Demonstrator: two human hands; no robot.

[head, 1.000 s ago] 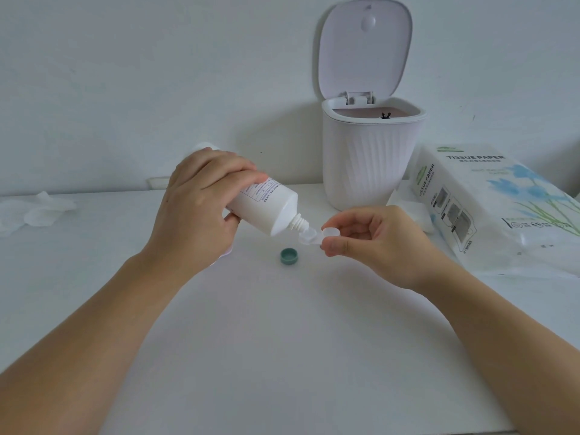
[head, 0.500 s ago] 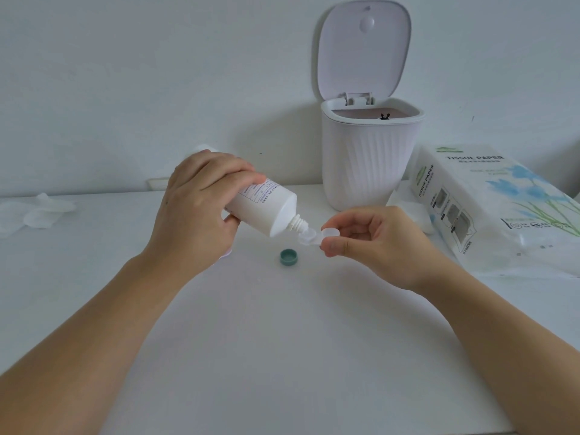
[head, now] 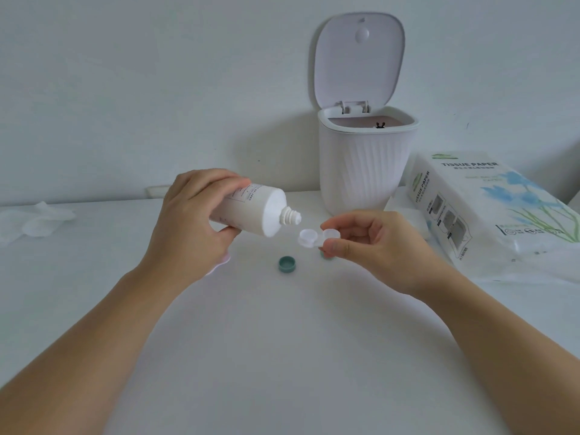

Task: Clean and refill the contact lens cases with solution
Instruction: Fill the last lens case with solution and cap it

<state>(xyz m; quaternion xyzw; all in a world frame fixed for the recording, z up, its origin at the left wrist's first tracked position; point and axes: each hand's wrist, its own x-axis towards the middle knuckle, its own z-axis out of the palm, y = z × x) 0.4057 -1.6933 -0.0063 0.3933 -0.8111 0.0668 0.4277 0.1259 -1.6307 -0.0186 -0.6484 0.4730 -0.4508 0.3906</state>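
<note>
Here the left hand grips the tilted solution bottle; the right hand pinches the lens case (both wells uncapped).

White tabletop fills lower frame, meeting a pale wall behind. White ribbed bin stands upper centre-right against the wall, lid flipped up and upright; pinkish inside, a small dark thing at its rim, too small to tell. Tissue pack lies at right edge just beside the bin, printed "TISSUE PAPER" with blue flowers. Crumpled white tissue lies at far left edge. Small pale plate on the wall at tabletop level, left of centre.
</note>
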